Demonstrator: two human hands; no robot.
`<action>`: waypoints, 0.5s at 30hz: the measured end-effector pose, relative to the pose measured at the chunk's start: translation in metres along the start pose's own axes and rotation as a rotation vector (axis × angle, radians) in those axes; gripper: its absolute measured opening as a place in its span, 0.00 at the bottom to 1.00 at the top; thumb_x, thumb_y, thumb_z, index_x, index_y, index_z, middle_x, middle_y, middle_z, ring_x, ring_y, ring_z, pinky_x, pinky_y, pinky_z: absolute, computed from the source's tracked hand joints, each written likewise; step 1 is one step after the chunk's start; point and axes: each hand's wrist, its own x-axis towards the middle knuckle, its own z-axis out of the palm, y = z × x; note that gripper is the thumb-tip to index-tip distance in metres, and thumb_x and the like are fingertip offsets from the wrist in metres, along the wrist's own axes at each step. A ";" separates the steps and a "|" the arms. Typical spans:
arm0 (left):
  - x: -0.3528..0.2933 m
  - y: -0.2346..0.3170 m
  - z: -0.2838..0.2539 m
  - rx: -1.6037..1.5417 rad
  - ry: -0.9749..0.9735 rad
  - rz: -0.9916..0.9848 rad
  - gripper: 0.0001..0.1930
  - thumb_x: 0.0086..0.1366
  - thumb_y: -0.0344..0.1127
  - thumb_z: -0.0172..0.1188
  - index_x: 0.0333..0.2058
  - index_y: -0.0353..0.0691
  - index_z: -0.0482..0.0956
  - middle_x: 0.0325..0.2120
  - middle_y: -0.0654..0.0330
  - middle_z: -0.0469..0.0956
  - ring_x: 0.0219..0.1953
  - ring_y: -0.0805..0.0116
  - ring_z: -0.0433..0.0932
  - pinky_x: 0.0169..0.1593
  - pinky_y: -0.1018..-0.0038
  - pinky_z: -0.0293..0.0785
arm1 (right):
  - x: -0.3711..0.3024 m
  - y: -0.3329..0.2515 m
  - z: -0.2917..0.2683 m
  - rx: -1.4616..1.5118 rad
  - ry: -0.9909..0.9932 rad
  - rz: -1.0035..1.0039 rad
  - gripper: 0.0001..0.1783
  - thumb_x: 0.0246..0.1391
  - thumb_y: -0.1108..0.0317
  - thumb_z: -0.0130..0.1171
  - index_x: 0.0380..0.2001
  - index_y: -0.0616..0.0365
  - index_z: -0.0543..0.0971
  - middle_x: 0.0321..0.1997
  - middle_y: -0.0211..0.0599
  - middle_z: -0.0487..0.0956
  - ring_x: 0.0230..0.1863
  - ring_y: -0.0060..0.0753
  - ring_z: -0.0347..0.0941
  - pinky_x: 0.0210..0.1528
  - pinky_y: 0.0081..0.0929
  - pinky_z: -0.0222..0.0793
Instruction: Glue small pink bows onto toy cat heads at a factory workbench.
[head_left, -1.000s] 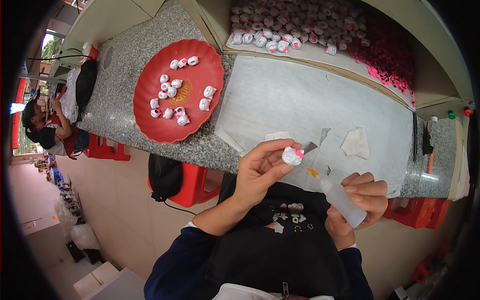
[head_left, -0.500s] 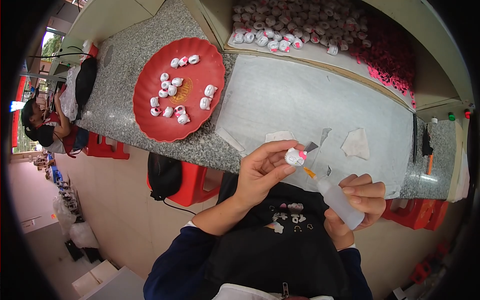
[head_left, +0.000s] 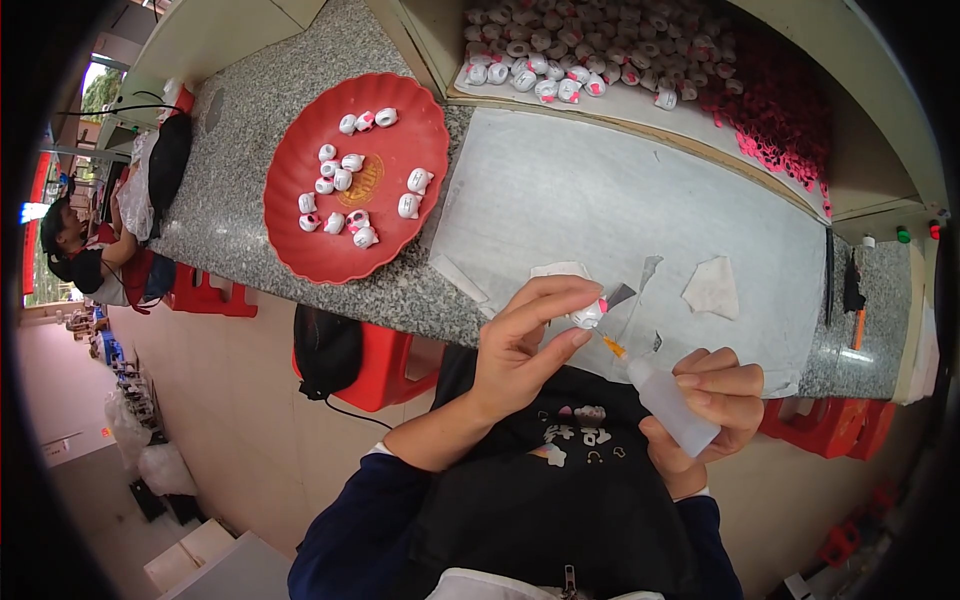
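Note:
Between the thumb and fingers of my left hand [head_left: 520, 345] is a small white cat-head figure [head_left: 588, 314] with a bit of pink on it, partly covered by the fingers. My right hand [head_left: 715, 400] is wrapped round a translucent squeeze bottle [head_left: 672, 405]. The bottle tilts up to the left, and its orange needle tip [head_left: 614, 347] points at the underside of the figure, very close to it; whether they touch I cannot tell. On the left, a red scalloped plate [head_left: 290, 215] carries several more white cat heads.
A white sheet [head_left: 600, 190] covers the worktop, with torn paper scraps [head_left: 712, 287] on it. Behind it, a shelf holds heaped white heads [head_left: 600, 50] and small pink pieces [head_left: 780, 125]. Red stools [head_left: 375, 370] stand under the granite counter [head_left: 250, 110]. Another person [head_left: 95, 245] sits at far left.
My left fingers have turned the cat head so less of its face shows. The bottle in my right hand has shifted slightly left, its tip still near the head.

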 end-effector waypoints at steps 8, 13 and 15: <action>0.002 0.004 -0.004 -0.247 0.115 -0.127 0.19 0.49 0.19 0.50 0.42 0.31 0.65 0.40 0.53 0.66 0.43 0.67 0.65 0.47 0.74 0.60 | 0.003 0.015 -0.010 0.001 0.151 0.124 0.19 0.33 0.68 0.61 0.27 0.56 0.63 0.28 0.33 0.63 0.22 0.25 0.61 0.24 0.21 0.60; 0.007 0.005 -0.024 -0.264 0.270 -0.153 0.20 0.50 0.21 0.50 0.44 0.33 0.63 0.40 0.54 0.67 0.41 0.69 0.67 0.45 0.73 0.63 | 0.032 0.053 -0.042 0.129 0.087 0.438 0.15 0.36 0.75 0.55 0.28 0.58 0.61 0.29 0.34 0.63 0.26 0.27 0.65 0.26 0.21 0.62; 0.007 0.008 -0.027 -0.296 0.280 -0.153 0.20 0.49 0.18 0.49 0.44 0.30 0.62 0.39 0.52 0.67 0.43 0.68 0.66 0.47 0.75 0.60 | 0.052 0.076 -0.058 0.048 -0.003 0.538 0.13 0.37 0.79 0.51 0.28 0.58 0.62 0.28 0.33 0.64 0.29 0.27 0.66 0.27 0.20 0.63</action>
